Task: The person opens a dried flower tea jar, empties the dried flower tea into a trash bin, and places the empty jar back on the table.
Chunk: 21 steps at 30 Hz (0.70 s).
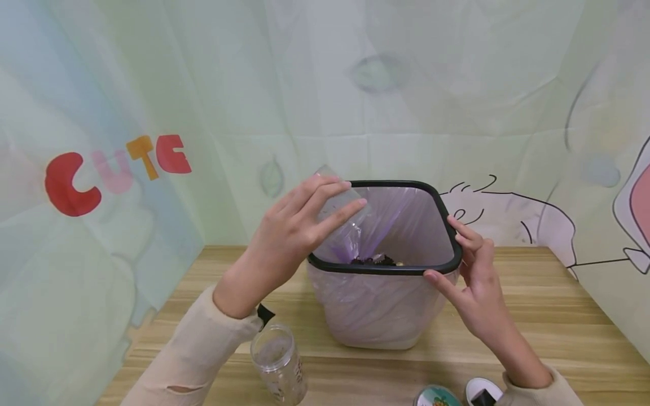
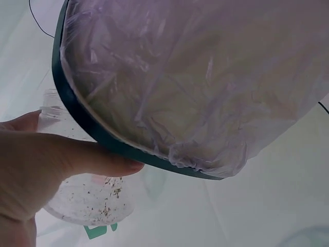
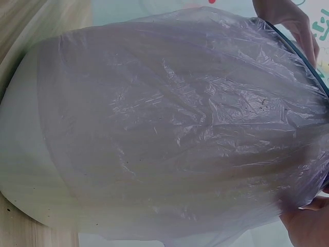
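My left hand [image 1: 291, 231] grips a clear plastic jar [image 2: 92, 200] and holds it tilted over the near left side of a bin [image 1: 378, 332]. Brown specks cling to the jar's inner wall. In the left wrist view, the thumb overlaps the bin's black rim [image 2: 90, 126]. A thin purple-tinted bag [image 3: 169, 128] lines the bin and hangs over its outside. Dark scraps [image 1: 373, 260] lie down inside. My right hand [image 1: 477, 282] pinches the rim at the right corner, thumb in front and fingers along the side.
A second clear jar [image 1: 279, 361], lidless, stands on the wooden table [image 1: 193, 316] below my left forearm. Near my right wrist lie a teal patterned lid [image 1: 434, 397] and a white round piece [image 1: 474, 388] with a black part. A printed cloth [image 1: 315, 84] hangs behind and along both sides.
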Tool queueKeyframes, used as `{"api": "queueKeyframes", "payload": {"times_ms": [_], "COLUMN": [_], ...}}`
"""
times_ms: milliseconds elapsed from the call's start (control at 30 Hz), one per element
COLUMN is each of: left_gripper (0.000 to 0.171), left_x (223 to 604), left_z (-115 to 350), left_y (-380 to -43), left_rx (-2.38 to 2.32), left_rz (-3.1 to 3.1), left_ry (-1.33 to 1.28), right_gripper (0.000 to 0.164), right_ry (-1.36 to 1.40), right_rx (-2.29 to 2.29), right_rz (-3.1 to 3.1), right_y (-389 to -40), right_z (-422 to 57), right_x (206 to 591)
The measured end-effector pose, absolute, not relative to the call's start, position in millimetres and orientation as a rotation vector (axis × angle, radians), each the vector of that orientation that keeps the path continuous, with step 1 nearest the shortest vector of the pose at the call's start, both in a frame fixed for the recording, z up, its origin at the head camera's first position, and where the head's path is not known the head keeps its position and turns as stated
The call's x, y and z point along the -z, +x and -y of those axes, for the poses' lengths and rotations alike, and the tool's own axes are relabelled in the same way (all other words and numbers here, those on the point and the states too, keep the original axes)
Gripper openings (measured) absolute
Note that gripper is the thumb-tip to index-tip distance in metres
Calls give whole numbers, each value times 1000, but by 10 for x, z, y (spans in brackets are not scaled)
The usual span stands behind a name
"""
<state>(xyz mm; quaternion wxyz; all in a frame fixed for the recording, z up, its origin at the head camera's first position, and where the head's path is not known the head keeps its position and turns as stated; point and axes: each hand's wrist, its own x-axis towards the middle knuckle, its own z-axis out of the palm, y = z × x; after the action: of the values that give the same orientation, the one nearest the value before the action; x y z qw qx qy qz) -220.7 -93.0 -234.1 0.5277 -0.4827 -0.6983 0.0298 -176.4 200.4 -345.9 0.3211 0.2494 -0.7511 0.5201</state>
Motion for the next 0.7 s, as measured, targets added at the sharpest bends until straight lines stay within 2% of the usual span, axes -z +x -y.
{"api": "queueKeyframes", "payload": {"times_ms": [700], "left_gripper": [58], "left_x": [2335], "left_z": [988], "left_y": [-2196], "left_rx": [-232], "left_rz": [1513], "left_ry": [-1193], "right_gripper": [69], "right_ry": [654], "right_rx": [-1353], "right_rz": [1981], "right_y": [-1772], "right_z": [-2011], "right_x": [3453]}}
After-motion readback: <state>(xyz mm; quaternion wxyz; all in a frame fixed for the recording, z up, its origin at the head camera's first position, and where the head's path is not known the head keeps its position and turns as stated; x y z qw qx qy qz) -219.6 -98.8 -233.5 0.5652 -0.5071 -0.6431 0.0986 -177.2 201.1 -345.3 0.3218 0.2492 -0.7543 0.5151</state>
